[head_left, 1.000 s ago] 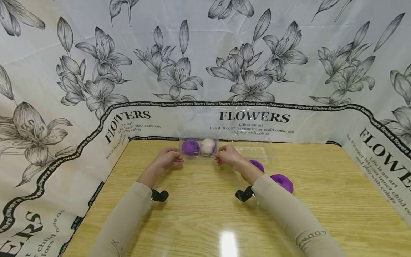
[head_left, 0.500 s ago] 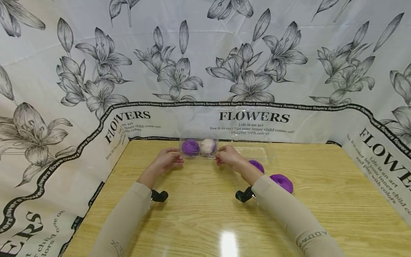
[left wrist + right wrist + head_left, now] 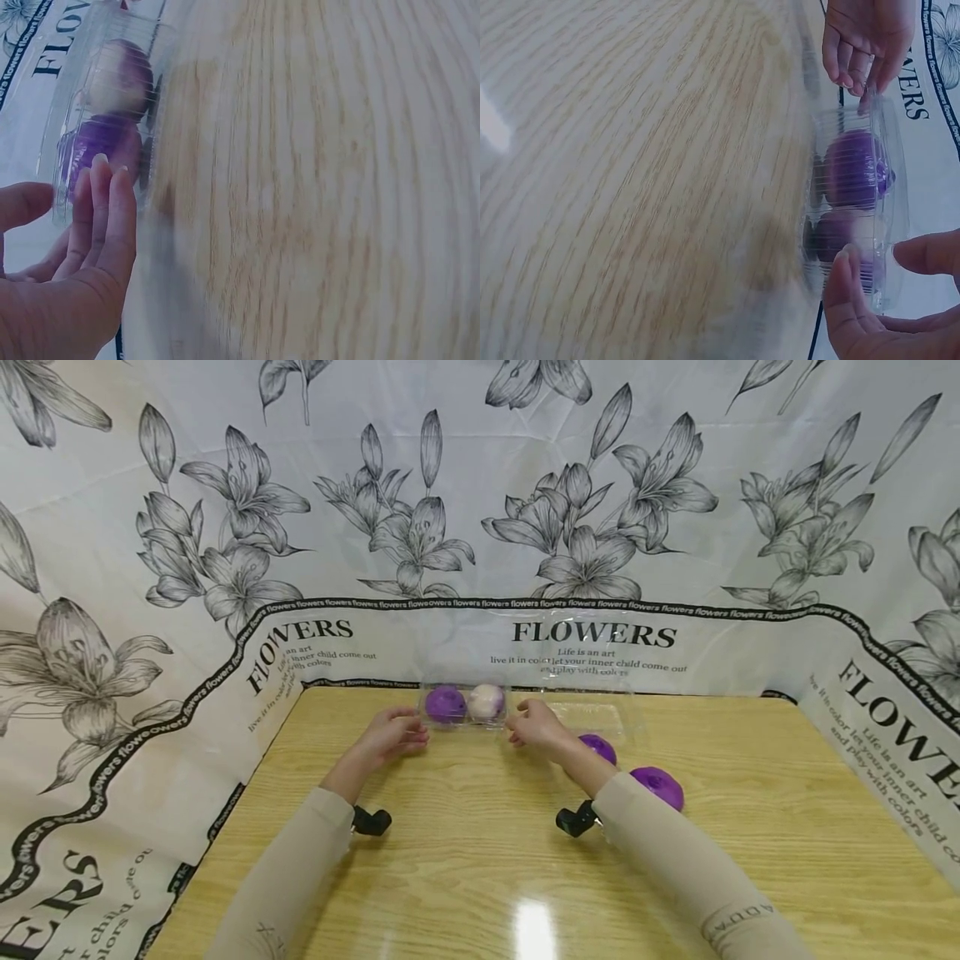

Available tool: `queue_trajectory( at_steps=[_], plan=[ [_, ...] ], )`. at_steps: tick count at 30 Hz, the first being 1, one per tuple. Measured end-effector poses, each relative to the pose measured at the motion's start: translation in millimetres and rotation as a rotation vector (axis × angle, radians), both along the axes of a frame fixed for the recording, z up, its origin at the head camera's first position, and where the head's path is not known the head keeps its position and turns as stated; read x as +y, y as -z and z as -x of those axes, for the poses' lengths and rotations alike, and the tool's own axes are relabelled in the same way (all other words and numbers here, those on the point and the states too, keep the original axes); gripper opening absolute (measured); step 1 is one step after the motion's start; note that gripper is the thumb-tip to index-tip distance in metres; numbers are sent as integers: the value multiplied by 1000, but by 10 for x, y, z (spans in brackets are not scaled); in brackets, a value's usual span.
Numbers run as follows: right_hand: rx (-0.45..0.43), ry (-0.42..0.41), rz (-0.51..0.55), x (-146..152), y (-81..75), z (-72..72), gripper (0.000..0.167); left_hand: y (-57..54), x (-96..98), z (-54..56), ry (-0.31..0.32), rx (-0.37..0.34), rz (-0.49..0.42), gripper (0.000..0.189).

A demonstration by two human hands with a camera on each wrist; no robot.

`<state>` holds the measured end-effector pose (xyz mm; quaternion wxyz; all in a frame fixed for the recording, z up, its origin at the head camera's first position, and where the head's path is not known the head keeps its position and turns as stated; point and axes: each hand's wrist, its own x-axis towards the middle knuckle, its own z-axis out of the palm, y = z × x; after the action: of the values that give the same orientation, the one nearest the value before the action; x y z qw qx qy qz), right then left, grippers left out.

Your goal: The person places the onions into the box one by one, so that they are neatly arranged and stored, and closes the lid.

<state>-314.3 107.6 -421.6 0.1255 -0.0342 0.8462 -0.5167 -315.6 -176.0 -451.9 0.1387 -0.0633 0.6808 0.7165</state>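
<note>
A lidded clear plastic box [image 3: 468,724] stands at the far edge of the table. Inside it sit a purple bun-like ball [image 3: 445,704] and a whitish ball with purple on it [image 3: 486,702], side by side. My left hand [image 3: 392,732] is at the box's left end, its fingers extended along the front corner and the thumb apart from them. At the opposite end is my right hand [image 3: 536,724], thumb and fingers spread on either side of the corner in the right wrist view [image 3: 896,300].
Right of the box is a second clear plastic box [image 3: 588,717], its lid standing up. Near my right forearm lie a round purple piece [image 3: 597,748] and a larger purple one [image 3: 658,787]. A flower-printed cloth [image 3: 420,647] hangs behind the wooden table [image 3: 465,860].
My right hand has shifted slightly to the right, its fingers easing off the box's corner. The left hand and the box have stayed nearly in place.
</note>
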Motion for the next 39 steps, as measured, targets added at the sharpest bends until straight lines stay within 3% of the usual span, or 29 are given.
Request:
queue_trajectory(
  at_steps=[10,14,25,32,39],
  plan=[
    [15,-86,-171,86,-126,-122,64,23,-92,-57,27,18,69,50],
    [23,-147,-169,151,-196,-187,64,11,-136,-97,37,38,99,51],
    [113,-230,-204,376,-371,-362,60,-50,-227,-266,45,247,363,48],
    [188,-247,-253,588,-460,-429,53,-174,-196,-356,49,327,454,46],
    [267,-255,-285,796,-507,-517,46,-236,-138,-414,51,377,473,44]
  ],
)
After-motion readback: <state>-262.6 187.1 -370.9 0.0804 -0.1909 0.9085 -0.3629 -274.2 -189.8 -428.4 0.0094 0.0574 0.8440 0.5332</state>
